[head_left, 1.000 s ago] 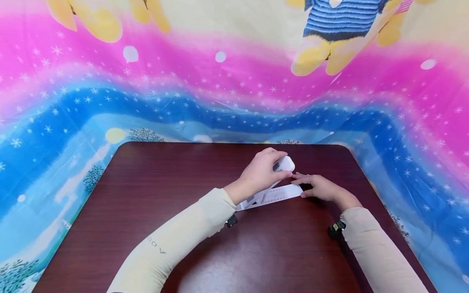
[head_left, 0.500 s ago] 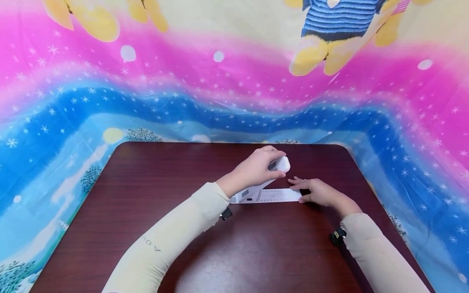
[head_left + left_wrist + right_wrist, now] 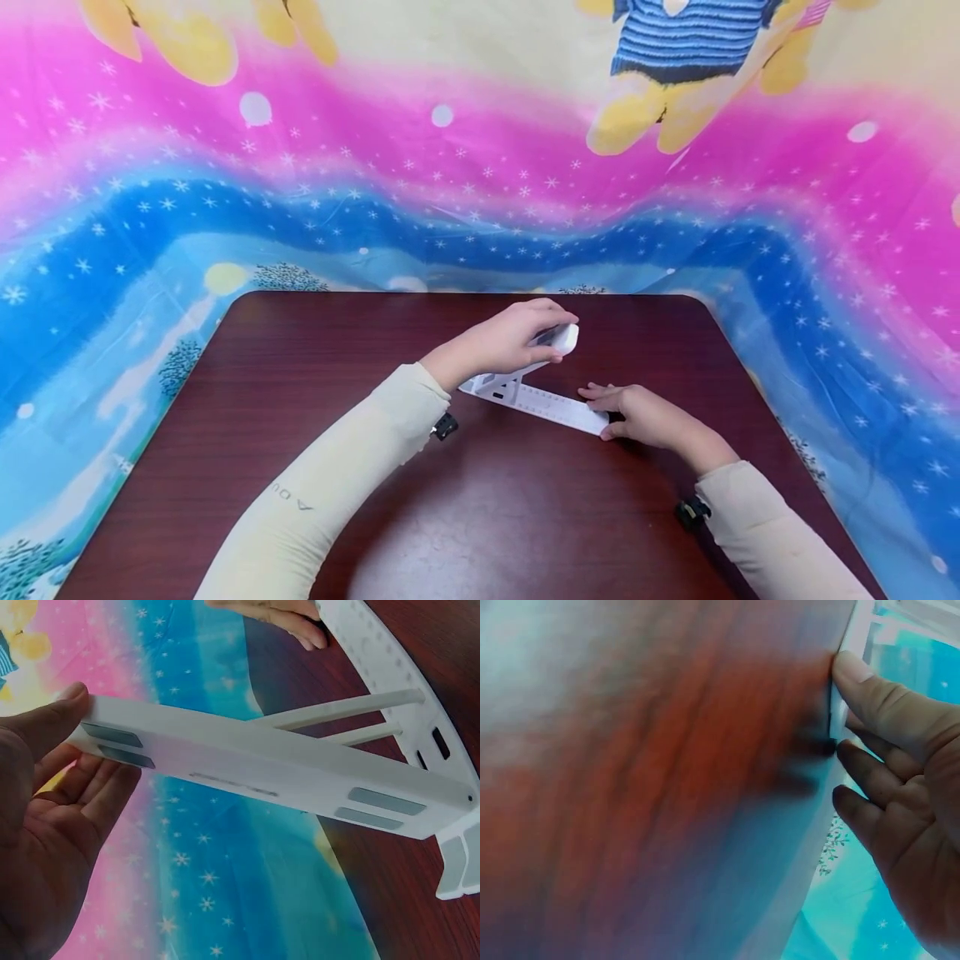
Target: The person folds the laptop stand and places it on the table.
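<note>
A white folding stand, its notched base [image 3: 558, 407] low over or on the table, is spread into a wedge. Its upper arm [image 3: 225, 750] slants up from a hinge at the left and carries grey pads [image 3: 386, 801]. Two struts [image 3: 337, 709] join the arm to the base. My left hand [image 3: 510, 337] grips the raised end of the arm, thumb on one side and fingers on the other. At the base's far right end, my right hand [image 3: 648, 417] pinches the edge; its thumb lies along that edge in the right wrist view.
The dark red-brown wooden table [image 3: 360, 350] has rounded far corners. A patterned cloth backdrop [image 3: 480, 208] surrounds it behind and at both sides. Small black cameras [image 3: 445, 427] sit at both wrists.
The stand has turned, its right end swinging toward me and its hinge end away. My left hand has shifted left with the arm; my right hand has come slightly nearer with the base.
</note>
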Tool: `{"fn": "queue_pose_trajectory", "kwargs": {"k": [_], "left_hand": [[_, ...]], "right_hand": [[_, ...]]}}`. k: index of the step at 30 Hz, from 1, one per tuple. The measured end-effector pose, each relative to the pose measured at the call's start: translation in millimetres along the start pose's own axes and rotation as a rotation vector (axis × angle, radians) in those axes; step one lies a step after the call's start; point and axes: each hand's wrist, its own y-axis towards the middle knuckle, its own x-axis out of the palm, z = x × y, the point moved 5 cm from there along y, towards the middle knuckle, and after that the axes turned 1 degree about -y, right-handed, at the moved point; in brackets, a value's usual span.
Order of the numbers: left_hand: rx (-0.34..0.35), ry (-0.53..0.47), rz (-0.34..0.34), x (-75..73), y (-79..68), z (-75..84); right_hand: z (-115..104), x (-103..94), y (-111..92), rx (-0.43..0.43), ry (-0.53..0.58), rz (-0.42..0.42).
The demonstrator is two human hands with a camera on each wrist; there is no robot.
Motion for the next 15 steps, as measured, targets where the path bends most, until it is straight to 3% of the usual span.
{"fn": "queue_pose_trajectory", "kwargs": {"k": [15], "left_hand": [[0.080,-0.015,-0.035,-2.0,-7.4,-1.9]], "right_hand": [[-12,9.0,-8,-0.114,0.004,0.047]]}}
